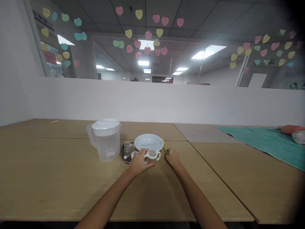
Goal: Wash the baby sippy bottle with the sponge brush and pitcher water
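My left hand (139, 161) is curled round a small clear cup with white handles (152, 156) that stands on the wooden table (59, 171). Just to the right, my right hand (173, 157) is closed on a thin yellow-green stick (165, 149) whose tip reaches toward a white bowl (149, 141) behind the cup. A dark round tray (124, 152) holding a clear teat-like piece (128, 147) lies left of the cup. A clear plastic pitcher with a white lid (106, 140) stands further left.
A teal cloth (264, 140) covers the table's far right, with a red and white bundle (294, 131) on it. A low white partition (152, 98) runs behind the table. A small pale strip (54, 121) lies at the far left.
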Available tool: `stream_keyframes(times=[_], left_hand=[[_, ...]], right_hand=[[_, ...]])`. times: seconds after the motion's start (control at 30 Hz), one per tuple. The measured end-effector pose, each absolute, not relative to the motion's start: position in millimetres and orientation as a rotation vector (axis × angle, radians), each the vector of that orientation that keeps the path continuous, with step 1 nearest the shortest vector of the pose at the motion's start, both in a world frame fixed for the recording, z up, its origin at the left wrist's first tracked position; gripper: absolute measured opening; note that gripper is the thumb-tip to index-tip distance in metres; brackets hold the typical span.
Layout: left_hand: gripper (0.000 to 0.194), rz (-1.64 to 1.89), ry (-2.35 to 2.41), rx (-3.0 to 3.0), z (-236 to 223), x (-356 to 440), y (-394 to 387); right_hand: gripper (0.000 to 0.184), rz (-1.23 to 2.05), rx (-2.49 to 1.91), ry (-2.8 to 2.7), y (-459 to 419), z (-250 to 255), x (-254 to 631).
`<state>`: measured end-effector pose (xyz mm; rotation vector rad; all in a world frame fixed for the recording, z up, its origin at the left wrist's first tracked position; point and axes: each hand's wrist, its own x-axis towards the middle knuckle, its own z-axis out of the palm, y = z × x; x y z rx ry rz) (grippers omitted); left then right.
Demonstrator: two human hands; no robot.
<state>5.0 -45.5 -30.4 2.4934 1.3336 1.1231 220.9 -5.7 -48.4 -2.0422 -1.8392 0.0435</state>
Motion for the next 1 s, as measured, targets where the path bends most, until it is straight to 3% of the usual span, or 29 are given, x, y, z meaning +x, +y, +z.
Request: stream_keyframes(times=[0.2,0.47,0.77,1.0], left_hand=[[0.037,1.396,1.588,2.423,-27,-35,-20],[0.047,0.878,1.828,2.585,-49,-68,10],[0.051,0.661,2.046,2.516,-40,-57,-4],[0.025,0.944,2.151,2.430,-32,-54,-8]], right_hand=[[0.038,0.104,-1.896,-1.676,-4,-47,215],[0.042,0.183,-1.567,-1.630,11,-44,210],[0.028,0.243,-1.851,-1.780,38,-12,209],[0.018,0.177,-2.018,-1.930,53,13,205]])
